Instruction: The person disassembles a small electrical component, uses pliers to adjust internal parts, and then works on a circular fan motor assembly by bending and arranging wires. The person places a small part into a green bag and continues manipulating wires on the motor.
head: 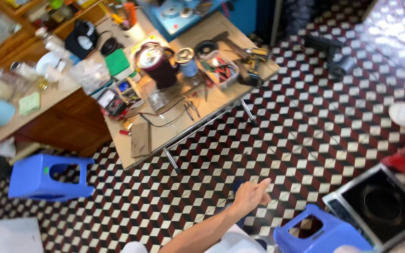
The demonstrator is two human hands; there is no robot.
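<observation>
My hand: one hand (251,194) shows, at the end of a bare forearm that comes up from the lower edge; I cannot tell from this view whether it is my left or my right.
Fingers: my fingers (263,183) lie loosely together, stretched out and pointing up and to the right, holding nothing.
Nearest thing: the blue plastic stool (322,232) stands just beside my hand, below and to the right of the fingertips, not touching them.
Beyond the stool: a flat black cooktop (380,206) lies at the stool's right, well apart from my fingers.
Under the hand: the patterned tile floor (305,126) in red, black and white.
Far from the fingers: a folding table (165,136) stands up and to the left, crowded with a dark jug (158,63), a clear box of tools (219,68) and loose wires.
Left side: a second blue stool (48,178) stands near the table's corner, well apart from my hand.
Right edge: a white round lid (404,114) lies on the floor.
</observation>
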